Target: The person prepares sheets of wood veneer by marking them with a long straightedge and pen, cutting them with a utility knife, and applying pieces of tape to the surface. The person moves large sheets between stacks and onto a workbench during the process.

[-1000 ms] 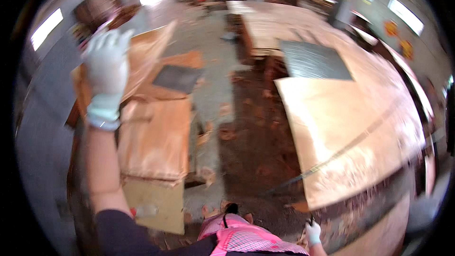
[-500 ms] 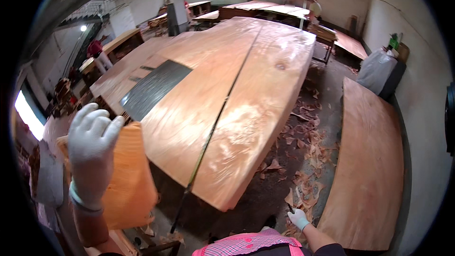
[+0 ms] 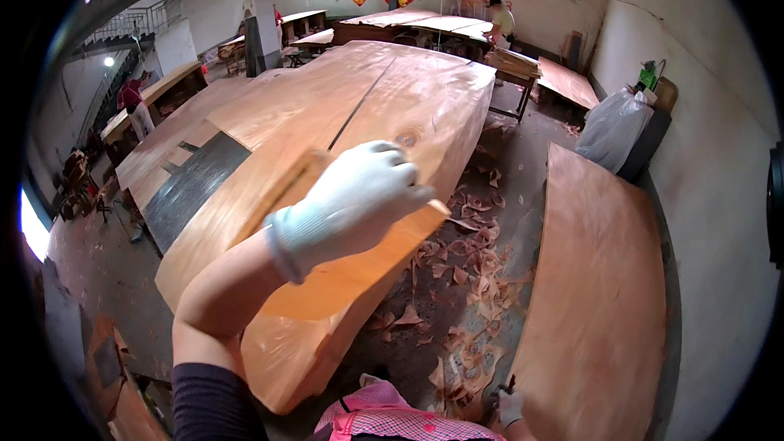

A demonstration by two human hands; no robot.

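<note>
My left hand (image 3: 351,204), in a white knitted glove with a pale cuff, reaches across in front of me with its fingers closed on an orange-toned sheet of wood veneer (image 3: 351,282). The veneer lies tilted and curved over the near part of a large stack of pale veneer sheets (image 3: 327,82); the hand hides part of its edge. Low at the right, my right hand (image 3: 510,408), also gloved, is closed round a small dark tool (image 3: 511,383) whose kind I cannot make out. It is next to a long wood sheet (image 3: 596,294).
Curled veneer scraps (image 3: 474,294) litter the floor between the stack and the long sheet. A dark patch (image 3: 196,184) shows on the stack's left side. A plastic-wrapped bundle (image 3: 612,131) leans by the right wall. Two people (image 3: 502,23) (image 3: 135,102) stand at farther tables.
My left hand has swung from the left across to the middle, and the orange veneer has come over the stack. My right hand sits lower in view. The whole view has shifted.
</note>
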